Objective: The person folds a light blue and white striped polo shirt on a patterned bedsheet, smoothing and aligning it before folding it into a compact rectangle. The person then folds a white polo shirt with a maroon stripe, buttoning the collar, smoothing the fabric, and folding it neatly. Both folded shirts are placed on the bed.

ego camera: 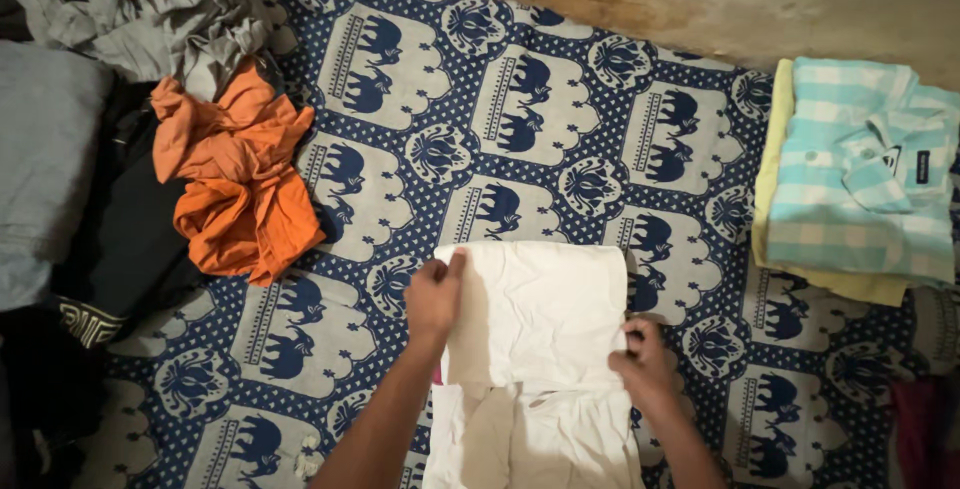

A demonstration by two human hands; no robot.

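the left hand (pixel 435 296) presses flat on the white shirt (pixel 535 314) at the bed's near edge; the right hand (pixel 643 354) pinches its right fold. an orange cloth (pixel 240 184) lies toward the left edge, folded shirts (pixel 860 184) at the right edge.

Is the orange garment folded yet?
No, the orange garment lies crumpled left of the white cloth.

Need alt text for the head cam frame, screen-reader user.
Two hands fold a white garment on a blue-and-white elephant-print sheet: left hand flat on its left edge, right hand pinching its right edge. A crumpled orange cloth lies left; folded checked shirt lies right.
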